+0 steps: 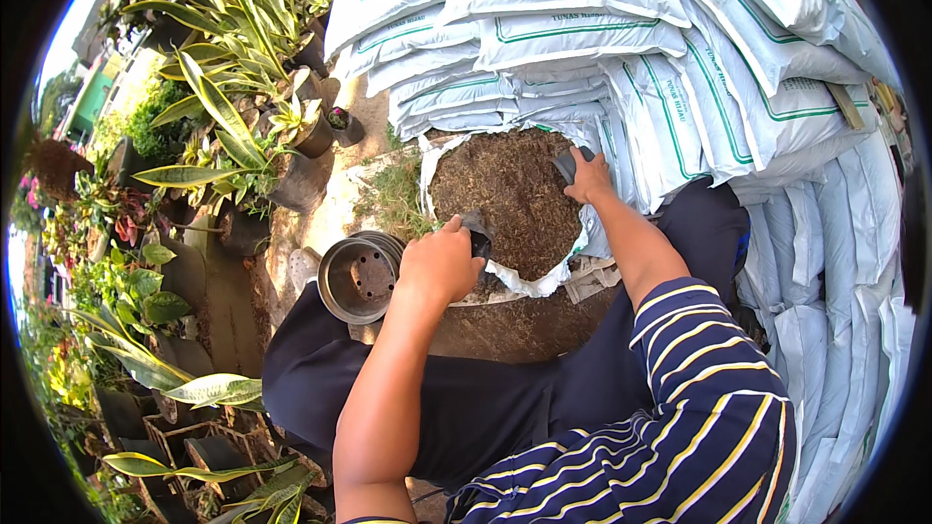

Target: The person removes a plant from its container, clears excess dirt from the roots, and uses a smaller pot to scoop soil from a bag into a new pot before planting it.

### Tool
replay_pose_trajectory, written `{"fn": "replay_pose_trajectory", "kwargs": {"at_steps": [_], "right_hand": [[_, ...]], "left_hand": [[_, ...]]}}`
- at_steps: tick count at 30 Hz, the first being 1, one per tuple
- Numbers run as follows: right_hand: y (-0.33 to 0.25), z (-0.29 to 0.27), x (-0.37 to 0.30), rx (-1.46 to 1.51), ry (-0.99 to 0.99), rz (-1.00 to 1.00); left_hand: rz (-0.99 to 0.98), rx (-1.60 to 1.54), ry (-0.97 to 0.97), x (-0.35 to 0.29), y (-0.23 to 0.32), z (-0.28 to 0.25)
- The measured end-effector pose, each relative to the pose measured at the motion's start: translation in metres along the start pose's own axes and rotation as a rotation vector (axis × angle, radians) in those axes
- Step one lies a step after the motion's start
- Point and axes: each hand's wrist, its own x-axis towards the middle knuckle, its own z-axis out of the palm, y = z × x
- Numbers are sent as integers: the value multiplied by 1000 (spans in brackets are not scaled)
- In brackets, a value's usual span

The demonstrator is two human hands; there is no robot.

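Note:
An open white sack (427,175) with a rolled-down rim stands in front of me, filled with brown, crumbly potting soil (505,199). My left hand (442,260) is closed on a small black plastic pot or bag (479,236) at the sack's near left edge; its exact kind is hard to make out. At the sack's right rim, my right hand (589,180) grips a dark grey, curved scoop-like piece (565,166) over the soil. Beside my left forearm sits a stack of round dark plastic pots (357,278), the top one with drainage holes in its bottom.
White sacks with green stripes (573,39) are piled behind the soil, and more sacks (825,223) rise along my right. Potted snake plants (228,126) and other leafy plants (146,301) line the left. Grass (390,192) grows beside the open sack.

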Motion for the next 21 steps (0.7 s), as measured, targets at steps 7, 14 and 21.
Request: {"fn": "replay_pose_trajectory", "kwargs": {"at_steps": [7,14,21], "right_hand": [[-41,-15,-30,80,-107,121],[-103,-97,-71,-225,92,-351],[-80,-151,-37,-577,306,-711]], "left_hand": [[-25,-19,-32,0,5,-8],[-40,-42,-59,4,8,-14],[-8,-45,-42,14,21,-11]]}}
